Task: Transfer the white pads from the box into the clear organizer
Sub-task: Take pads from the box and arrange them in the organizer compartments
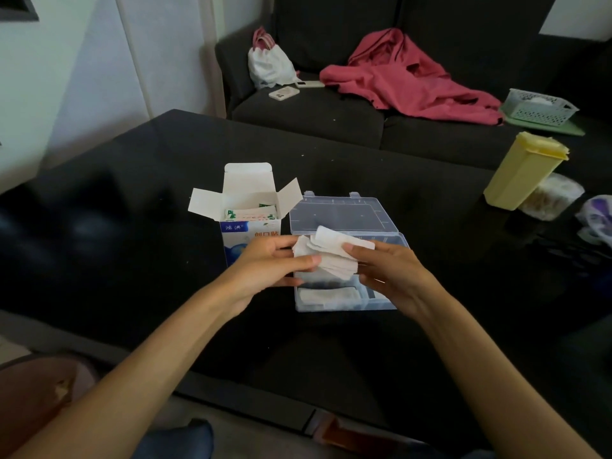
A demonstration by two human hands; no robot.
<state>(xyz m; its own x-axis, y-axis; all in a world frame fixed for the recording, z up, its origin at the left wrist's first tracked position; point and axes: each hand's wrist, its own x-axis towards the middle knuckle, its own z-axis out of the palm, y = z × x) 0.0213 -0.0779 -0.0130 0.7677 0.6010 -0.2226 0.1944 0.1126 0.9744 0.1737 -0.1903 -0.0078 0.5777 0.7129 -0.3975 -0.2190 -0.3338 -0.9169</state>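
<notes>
both hands met over the open organizer (344, 223) on the black table (132, 207). the left hand (265, 263) had its fingers (308, 260) curled round the left end of a loose stack of white pads (331, 256), thumb on top. the right hand (390, 273) pinched the right end of the same stack between thumb and fingers, so the pads hung above the organizer's near half, not yet inside it. the stack was fanned and uneven, one pad sticking up at the far side.

the organizer stood with its lid swung back toward the far side, lying flat. in its nearest compartment lay another white pad (328, 294), flat along the front wall. what the other compartments held could not be told, since the hands covered them.

just left of the organizer, touching or nearly so, stood the box (248, 207), upright, its flaps open. inside it were wrapped strips with green and pink print.

far right on the table stood a yellow container (520, 170), tilted in the wide view, with a clear tub (549, 197) beside it. beyond the table was a dark sofa (331, 114) carrying a pink garment (407, 77), a white bag (270, 66), two phones (284, 93) and a white basket (539, 106).
</notes>
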